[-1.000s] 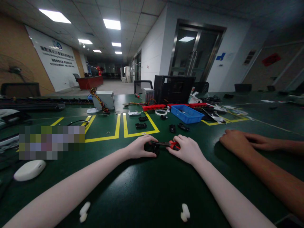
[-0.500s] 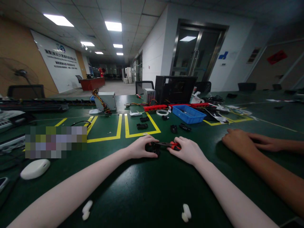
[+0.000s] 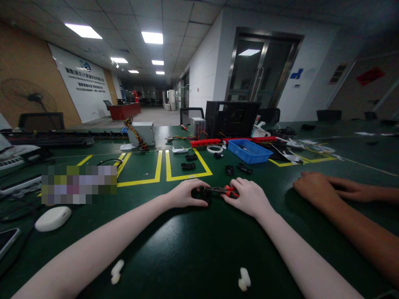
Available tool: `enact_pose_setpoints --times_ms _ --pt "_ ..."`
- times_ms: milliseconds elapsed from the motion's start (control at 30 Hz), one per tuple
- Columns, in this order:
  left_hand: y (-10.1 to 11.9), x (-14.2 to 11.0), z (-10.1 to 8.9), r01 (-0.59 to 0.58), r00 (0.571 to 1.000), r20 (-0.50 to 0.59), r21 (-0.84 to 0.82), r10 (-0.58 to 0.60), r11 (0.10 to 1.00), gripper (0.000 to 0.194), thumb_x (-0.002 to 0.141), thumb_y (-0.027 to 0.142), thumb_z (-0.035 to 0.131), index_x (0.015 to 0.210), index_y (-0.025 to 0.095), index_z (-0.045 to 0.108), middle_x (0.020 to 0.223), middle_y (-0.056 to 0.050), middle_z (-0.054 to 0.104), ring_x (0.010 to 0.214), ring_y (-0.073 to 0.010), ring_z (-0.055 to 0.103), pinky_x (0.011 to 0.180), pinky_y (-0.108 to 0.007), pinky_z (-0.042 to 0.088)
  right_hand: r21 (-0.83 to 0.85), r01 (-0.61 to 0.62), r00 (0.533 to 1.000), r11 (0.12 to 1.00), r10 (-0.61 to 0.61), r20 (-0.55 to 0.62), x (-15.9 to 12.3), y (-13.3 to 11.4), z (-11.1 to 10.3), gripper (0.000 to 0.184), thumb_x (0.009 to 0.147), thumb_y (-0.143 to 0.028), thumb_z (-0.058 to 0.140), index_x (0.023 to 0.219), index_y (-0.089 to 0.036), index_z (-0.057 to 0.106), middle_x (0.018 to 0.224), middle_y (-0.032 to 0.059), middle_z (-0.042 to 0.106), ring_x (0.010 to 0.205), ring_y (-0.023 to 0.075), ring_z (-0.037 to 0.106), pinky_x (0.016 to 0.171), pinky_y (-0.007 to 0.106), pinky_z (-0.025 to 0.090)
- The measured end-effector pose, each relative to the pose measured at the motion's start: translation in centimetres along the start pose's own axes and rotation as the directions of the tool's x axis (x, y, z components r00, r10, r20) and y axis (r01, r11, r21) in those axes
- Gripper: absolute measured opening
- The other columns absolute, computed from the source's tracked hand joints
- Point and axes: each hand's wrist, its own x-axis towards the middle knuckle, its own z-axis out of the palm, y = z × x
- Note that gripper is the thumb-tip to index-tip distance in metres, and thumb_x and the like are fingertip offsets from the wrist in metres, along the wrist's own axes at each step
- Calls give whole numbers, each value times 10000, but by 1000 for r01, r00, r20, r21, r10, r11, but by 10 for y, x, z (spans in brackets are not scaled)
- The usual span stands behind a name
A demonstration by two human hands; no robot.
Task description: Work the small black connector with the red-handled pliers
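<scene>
My left hand (image 3: 187, 193) is closed round a small black part (image 3: 205, 194), held just above or on the green table; its exact kind is hard to make out. In my right hand (image 3: 248, 195) are red-handled pliers (image 3: 230, 191), their dark jaws pointing left and meeting the black part. Whether the jaws grip it cannot be told. Beyond my hands lie more black parts: one piece (image 3: 229, 170) with another black piece (image 3: 244, 168) beside it, and a black part (image 3: 188, 166) inside a yellow taped outline.
A blue tray (image 3: 250, 152) stands behind my right hand, near a black computer case (image 3: 232, 119). To the right rest another person's hands (image 3: 311, 187). At left are a white rounded device (image 3: 53, 219) and a phone (image 3: 8, 241). White pieces (image 3: 245, 279) lie near the front.
The whole view has shifted slightly, so things appear a little further right. Both hands keep their hold, with the pliers still at the black part.
</scene>
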Motion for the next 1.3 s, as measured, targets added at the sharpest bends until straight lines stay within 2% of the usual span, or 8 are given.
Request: enact_pose_setpoints --times_ms 167,467,733,1000,1300 --pt "1 0 -1 -13 1000 6 -3 13 1000 561 720 420 768 1203 206 580 1147 -76 623 938 -210 598 826 -321 477 22 12 999 1000 -11 -37 0 5 2 358 782 -562 551 828 -209 587 853 56 628 771 201 570 679 315 379" --pt "1 0 -2 10 1000 -2 4 -10 1000 570 730 450 755 1214 204 582 1118 -71 639 910 -207 608 803 -309 471 21 -29 999 999 28 34 1 2 4 351 798 -558 531 831 -212 581 857 50 627 744 191 579 638 300 388" --pt "-1 -1 -2 9 1000 -9 29 -9 1000 567 726 472 751 1199 202 593 1035 -53 642 759 -157 553 651 -253 428 -29 13 1000 999 -13 4 1 3 6 369 798 -551 539 887 -197 589 862 67 620 764 206 571 675 313 395" --pt "-3 0 0 30 999 -22 28 -29 999 568 716 461 760 1193 201 595 985 -46 628 718 -143 522 624 -239 401 -73 47 995 996 -54 -89 1 1 3 275 763 -434 608 874 -184 582 921 91 620 836 229 563 699 322 377" --pt "0 -1 -1 56 998 -33 1 -55 998 590 734 459 744 1235 202 570 1021 -52 630 717 -140 529 622 -240 413 29 48 998 998 -46 -48 3 8 3 251 727 -333 626 943 -211 587 948 55 617 853 217 572 694 315 402"
